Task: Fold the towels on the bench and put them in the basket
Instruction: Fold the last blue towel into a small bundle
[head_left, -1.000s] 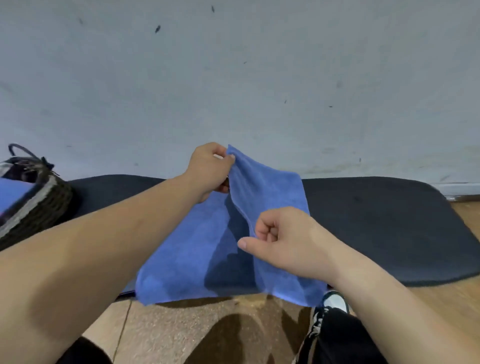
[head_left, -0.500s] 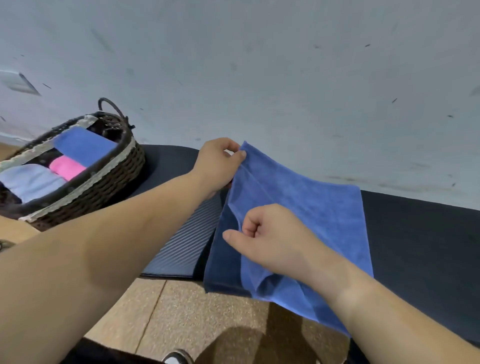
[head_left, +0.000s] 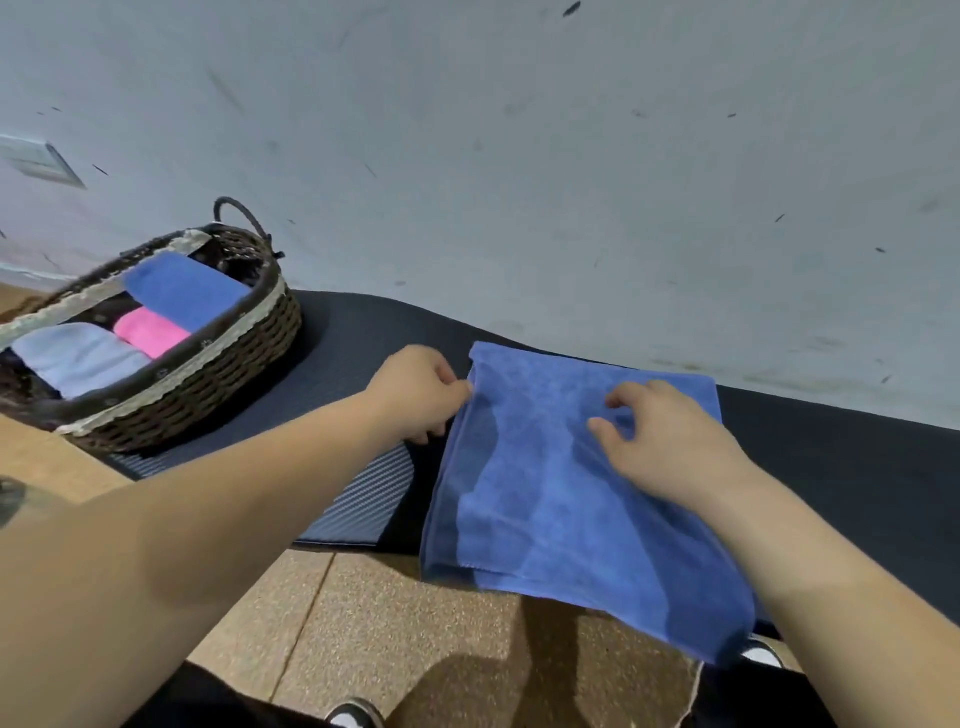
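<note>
head view: the only view we have, looking down over both forearms at the bench (head_left: 841, 467)
blue towel (head_left: 561, 499): lies doubled over on the bench, its near end hanging past the front edge over the floor (head_left: 415, 623)
long axis: we read it as running from the wall side toward us, leaning a little to the right as it nears us
left hand (head_left: 421, 395): fingers curled, pinching the towel's left edge close to the far corner
right hand (head_left: 670, 441): sits on top of the cloth near its far end, fingers bent with tips on the fabric; we cannot tell whether it grips a fold or only presses
basket (head_left: 208, 384): stands at the left end of the bench, well apart from the blue towel, out past the left hand
in the basket: a second blue towel (head_left: 182, 291), a pink towel (head_left: 150, 332) and a pale towel (head_left: 78, 358), side by side
nearer hand: the left is plainly closer to the basket; the right is on the far side of the cloth from it
what the move turns on: we judge another fold is likely due across the long axis, near end up to far end, and after that the bundle has to travel left
risk: the hanging end could drag or slip open if we lift from the far end alone
</note>
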